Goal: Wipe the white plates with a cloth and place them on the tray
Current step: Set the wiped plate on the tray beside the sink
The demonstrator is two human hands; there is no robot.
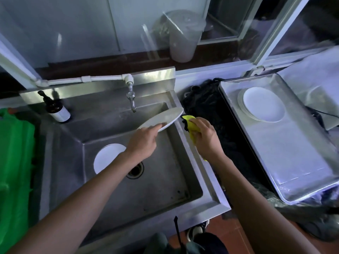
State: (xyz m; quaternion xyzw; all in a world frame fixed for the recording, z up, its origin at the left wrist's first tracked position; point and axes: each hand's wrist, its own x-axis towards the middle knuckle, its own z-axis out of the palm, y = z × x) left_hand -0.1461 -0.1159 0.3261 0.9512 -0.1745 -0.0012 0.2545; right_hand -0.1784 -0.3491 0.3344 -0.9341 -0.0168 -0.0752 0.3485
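My left hand [143, 142] grips the near edge of a white plate [165, 118] and holds it tilted above the steel sink [183, 147]. Just to its right, my right hand [203, 138] holds a bunched yellow cloth [190, 123] close to the plate's right rim; I cannot tell if they touch. Another white plate [106, 156] lies on the sink floor by the drain, partly hidden by my left forearm. A stack of several white plates [262, 104] sits at the far end of the metal tray [293, 162] on the right.
A tap [131, 97] hangs over the back of the sink, with a dark pump bottle [56, 109] at the back left. A green bag [14, 158] stands on the left. Dark netting [207, 105] lies between sink and tray. A window frame rises behind.
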